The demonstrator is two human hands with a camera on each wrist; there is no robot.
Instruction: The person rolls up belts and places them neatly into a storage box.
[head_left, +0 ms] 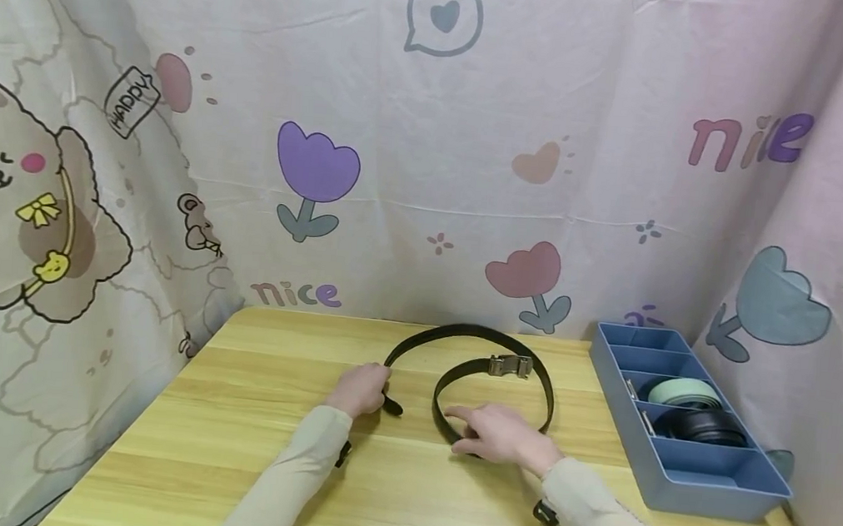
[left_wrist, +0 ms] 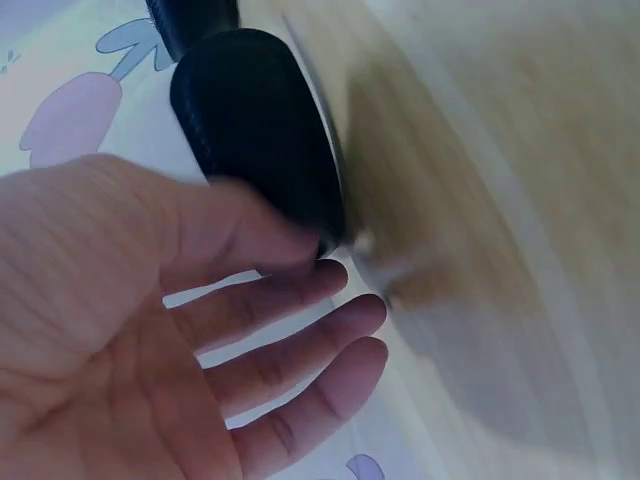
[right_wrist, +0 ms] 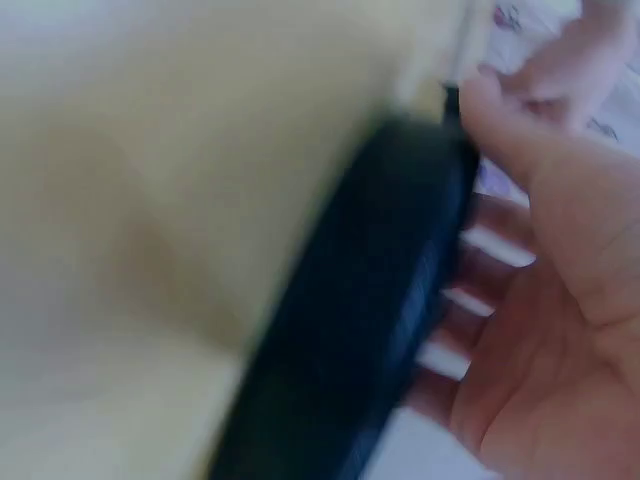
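Observation:
A black belt (head_left: 471, 332) with a metal buckle (head_left: 510, 365) stands on edge on the wooden table, curved into a loose coil. My left hand (head_left: 359, 390) pinches it close to its rounded tip, thumb on the near face; the tip (head_left: 393, 407) sticks out below the fingers. In the left wrist view the thumb overlaps the dark belt end (left_wrist: 260, 120) and the other fingers are spread. At the coil's near side, my right hand (head_left: 500, 433) has its index finger extended and thumb apart. The right wrist view shows its fingers (right_wrist: 475, 275) behind the blurred belt (right_wrist: 350, 300).
To the right stands a blue divided box (head_left: 702, 498). A rolled pale green belt (head_left: 684, 392) and a rolled black belt (head_left: 708, 426) lie in two of its compartments. A printed curtain (head_left: 414, 170) hangs behind the table's far edge and along both sides.

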